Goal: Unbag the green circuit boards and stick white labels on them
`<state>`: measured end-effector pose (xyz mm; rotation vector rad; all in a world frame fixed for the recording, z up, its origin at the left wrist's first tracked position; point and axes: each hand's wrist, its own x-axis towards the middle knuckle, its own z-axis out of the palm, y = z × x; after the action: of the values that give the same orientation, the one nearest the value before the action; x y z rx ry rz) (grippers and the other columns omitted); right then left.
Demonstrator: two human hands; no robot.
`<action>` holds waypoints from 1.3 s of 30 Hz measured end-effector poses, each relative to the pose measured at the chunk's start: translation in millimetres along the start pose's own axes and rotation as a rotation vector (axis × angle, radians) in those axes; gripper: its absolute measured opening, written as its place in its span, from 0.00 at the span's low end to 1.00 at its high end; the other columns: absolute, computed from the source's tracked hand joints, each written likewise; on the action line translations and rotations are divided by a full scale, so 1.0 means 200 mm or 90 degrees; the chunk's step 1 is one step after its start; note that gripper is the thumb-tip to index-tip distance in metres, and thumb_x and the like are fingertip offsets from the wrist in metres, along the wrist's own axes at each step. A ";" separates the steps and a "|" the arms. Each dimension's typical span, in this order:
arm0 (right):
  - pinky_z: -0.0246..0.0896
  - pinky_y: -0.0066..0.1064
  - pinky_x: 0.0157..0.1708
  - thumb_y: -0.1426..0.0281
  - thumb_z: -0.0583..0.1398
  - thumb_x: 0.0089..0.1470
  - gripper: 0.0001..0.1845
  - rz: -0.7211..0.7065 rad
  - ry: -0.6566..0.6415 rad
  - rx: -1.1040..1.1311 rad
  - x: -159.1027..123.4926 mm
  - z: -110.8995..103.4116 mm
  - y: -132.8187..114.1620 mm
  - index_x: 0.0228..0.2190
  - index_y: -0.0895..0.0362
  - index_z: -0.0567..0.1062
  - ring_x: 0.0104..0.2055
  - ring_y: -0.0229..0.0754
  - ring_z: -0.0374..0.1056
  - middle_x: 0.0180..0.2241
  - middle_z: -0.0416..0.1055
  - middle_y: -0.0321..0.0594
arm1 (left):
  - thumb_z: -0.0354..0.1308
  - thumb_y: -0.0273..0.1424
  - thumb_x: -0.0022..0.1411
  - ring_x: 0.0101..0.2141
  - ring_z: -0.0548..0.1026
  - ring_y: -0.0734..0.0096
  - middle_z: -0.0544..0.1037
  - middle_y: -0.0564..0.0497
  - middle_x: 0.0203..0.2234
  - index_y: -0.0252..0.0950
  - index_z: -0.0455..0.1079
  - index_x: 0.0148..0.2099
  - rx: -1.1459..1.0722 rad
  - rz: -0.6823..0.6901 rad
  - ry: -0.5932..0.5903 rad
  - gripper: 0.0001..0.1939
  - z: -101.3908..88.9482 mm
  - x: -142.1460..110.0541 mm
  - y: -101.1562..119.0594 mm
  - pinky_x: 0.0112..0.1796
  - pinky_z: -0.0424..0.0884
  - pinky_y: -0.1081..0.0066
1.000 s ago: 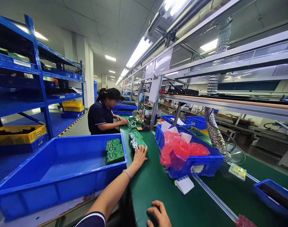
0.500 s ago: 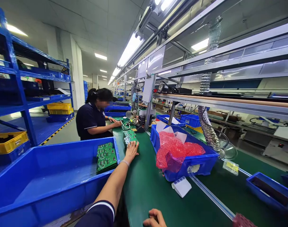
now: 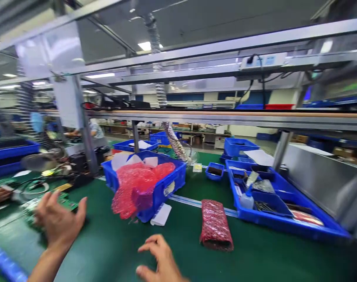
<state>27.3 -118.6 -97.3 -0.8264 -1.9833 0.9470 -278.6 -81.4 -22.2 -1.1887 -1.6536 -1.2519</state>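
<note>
Green bench (image 3: pixel 108 246); left hand (image 3: pixel 59 223) spread by circuit boards (image 3: pixel 68 202) (right hand (image 3: pixel 161 258) half-curled).

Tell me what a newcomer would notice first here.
Probably the heap of red bubble wrap spilling over a blue bin. A bubble-wrapped bundle lies to its right on the green bench. At far left, the left hand hovers by green circuit boards.

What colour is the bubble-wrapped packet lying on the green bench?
The bubble-wrapped packet is dark pinkish red, clearest in the head view.
</note>
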 end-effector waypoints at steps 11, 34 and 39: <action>0.46 0.61 0.53 0.64 0.69 0.29 0.61 0.515 0.183 -0.272 -0.03 -0.91 0.18 0.62 0.67 0.50 0.59 0.75 0.51 0.62 0.42 0.73 | 0.68 0.41 0.44 0.56 0.63 0.48 0.70 0.40 0.51 0.38 0.68 0.48 -0.778 -0.427 -0.623 0.29 -0.01 -0.64 1.08 0.59 0.51 0.49; 0.63 0.37 0.39 0.67 0.61 0.54 0.06 -0.046 0.030 -0.241 -0.26 -0.72 -0.41 0.31 0.51 0.79 0.38 0.46 0.67 0.33 0.74 0.40 | 0.72 0.48 0.41 0.46 0.76 0.44 0.82 0.34 0.37 0.26 0.77 0.41 -1.131 -0.892 -0.791 0.33 -0.46 -0.96 1.07 0.53 0.64 0.56; 0.61 0.36 0.36 0.60 0.55 0.59 0.14 -0.045 -0.081 -0.107 -0.30 -0.72 -0.40 0.27 0.52 0.73 0.35 0.46 0.67 0.33 0.74 0.42 | 0.69 0.50 0.43 0.52 0.71 0.44 0.81 0.35 0.41 0.25 0.76 0.45 -1.152 -0.922 -0.803 0.35 -0.49 -0.91 1.00 0.59 0.57 0.57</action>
<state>161.6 -160.0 7.6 -0.7984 -2.2108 0.8175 -30.3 -200.5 -108.0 -1.8753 -1.9493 -4.0960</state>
